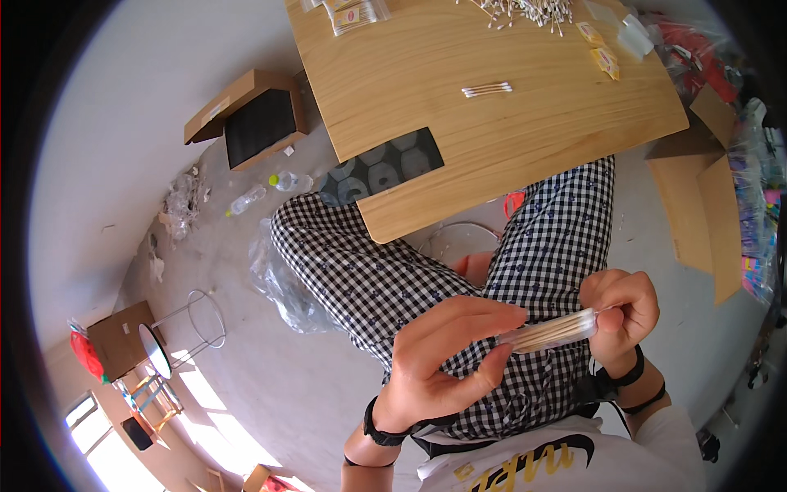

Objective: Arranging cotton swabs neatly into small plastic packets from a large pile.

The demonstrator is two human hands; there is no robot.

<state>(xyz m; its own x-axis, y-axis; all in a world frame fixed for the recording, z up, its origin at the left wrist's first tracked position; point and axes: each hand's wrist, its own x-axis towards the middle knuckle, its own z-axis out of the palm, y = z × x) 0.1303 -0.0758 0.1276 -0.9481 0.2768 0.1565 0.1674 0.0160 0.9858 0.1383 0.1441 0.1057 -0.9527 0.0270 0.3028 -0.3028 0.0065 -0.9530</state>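
Observation:
Above my lap, a small clear plastic bag of cotton swabs (551, 333) is held between my two hands. My left hand (438, 353) grips its left end, thumb below and fingers above. The bag's other end is pinched by my right hand (620, 313), beside the white swab tips. On the wooden table (566, 123) lies a short row of loose cotton swabs (487, 89). Farther back is a heap of loose swabs (529, 10). Filled swab bags (352, 15) lie at the far left, and yellow cards (606, 62) at the far right.
The table has a notch in its near left edge. An open cardboard box (697, 213) stands at the right, another box (246, 119) at the left. Plastic bottles (288, 181) and a clear plastic bag (287, 287) lie on the floor by my leg.

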